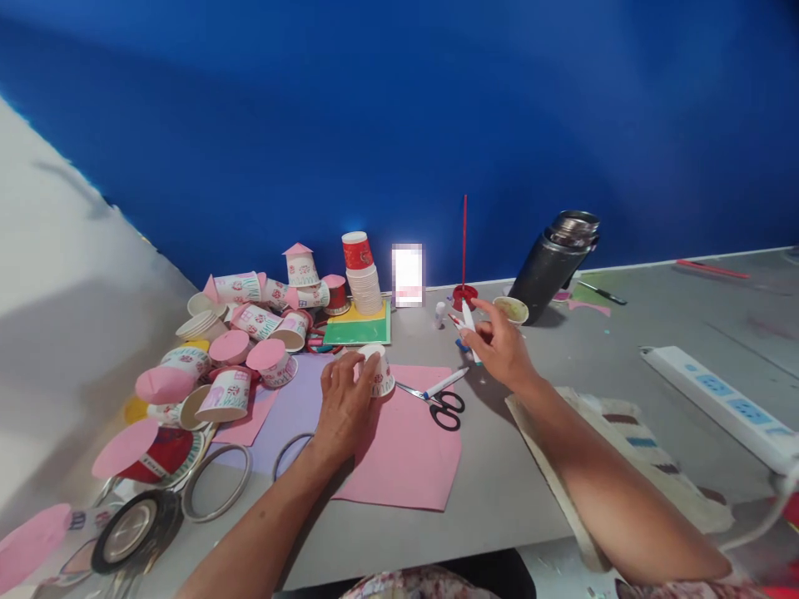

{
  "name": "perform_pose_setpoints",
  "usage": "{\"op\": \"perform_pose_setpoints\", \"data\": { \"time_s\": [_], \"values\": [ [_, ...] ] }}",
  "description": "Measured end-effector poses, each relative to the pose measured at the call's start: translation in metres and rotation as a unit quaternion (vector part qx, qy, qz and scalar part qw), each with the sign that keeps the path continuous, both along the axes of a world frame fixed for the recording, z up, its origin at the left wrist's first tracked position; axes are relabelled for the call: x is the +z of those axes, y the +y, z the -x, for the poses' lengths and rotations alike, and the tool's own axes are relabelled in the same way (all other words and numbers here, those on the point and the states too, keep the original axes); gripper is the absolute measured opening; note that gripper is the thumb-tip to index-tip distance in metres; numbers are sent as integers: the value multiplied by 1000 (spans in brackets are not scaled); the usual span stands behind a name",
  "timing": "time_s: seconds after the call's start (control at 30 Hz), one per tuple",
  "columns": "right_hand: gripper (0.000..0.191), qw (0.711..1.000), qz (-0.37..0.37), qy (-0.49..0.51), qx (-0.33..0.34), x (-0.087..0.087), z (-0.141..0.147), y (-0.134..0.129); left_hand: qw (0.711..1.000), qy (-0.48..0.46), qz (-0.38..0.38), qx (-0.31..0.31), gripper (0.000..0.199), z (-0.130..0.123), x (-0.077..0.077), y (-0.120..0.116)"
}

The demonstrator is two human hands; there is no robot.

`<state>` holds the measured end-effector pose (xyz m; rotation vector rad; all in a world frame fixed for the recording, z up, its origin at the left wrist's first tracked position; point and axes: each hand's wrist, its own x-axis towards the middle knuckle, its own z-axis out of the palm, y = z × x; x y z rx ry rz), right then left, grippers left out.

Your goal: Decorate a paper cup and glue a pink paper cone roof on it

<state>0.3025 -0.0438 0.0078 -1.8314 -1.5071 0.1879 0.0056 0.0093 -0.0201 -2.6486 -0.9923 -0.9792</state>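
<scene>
My left hand is closed around the rim of a white paper cup with drawn green marks, which rests on a pink paper sheet. Above the grey table, my right hand pinches a white marker between thumb and fingers. A red tip shows beside that marker; whether it belongs to a second pen in the hand, I cannot tell. Between the hands lie black-handled scissors and a blue-tipped white marker. A small white bottle stands beyond them.
Decorated paper cups with pink tops crowd the left side. A cup stack stands at the back, near a glowing blurred screen. A black flask, a cloth and a power strip are to the right.
</scene>
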Motion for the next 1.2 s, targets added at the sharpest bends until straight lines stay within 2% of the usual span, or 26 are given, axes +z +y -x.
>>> {"op": "perform_pose_setpoints", "data": {
  "time_s": [0.13,0.23,0.4,0.57,0.67,0.77,0.87,0.97,1.07,1.13,1.2],
  "values": [
    [30,994,102,-26,-10,8,-12,0,1000,2,-5,11,66,0,-1,0],
    [22,987,147,-69,-15,5,-9,0,1000,8,1,21,68,1,-1,0],
    [18,974,187,-124,-12,-7,0,3,1000,10,8,24,72,4,-1,1],
    [12,967,194,-166,-13,-15,0,7,1000,2,9,25,68,6,-2,3],
    [12,966,181,-185,-18,-16,-3,6,1000,-7,11,26,67,4,-2,4],
    [17,969,153,-192,-25,-16,-6,5,999,-35,23,28,75,3,-4,6],
    [17,974,116,-192,-30,-18,-9,4,995,-85,55,27,87,2,-5,7],
    [17,978,77,-190,-24,-22,-10,4,986,-132,103,-6,93,0,-5,6],
    [18,981,42,-191,-19,-26,-10,3,976,-153,150,-36,85,-2,-2,4],
    [20,980,12,-196,-12,-28,-10,2,969,-165,180,-27,78,-4,1,3],
    [23,974,-55,-218,8,-29,-10,2,963,-184,194,-17,75,-5,4,2]
  ]
}}
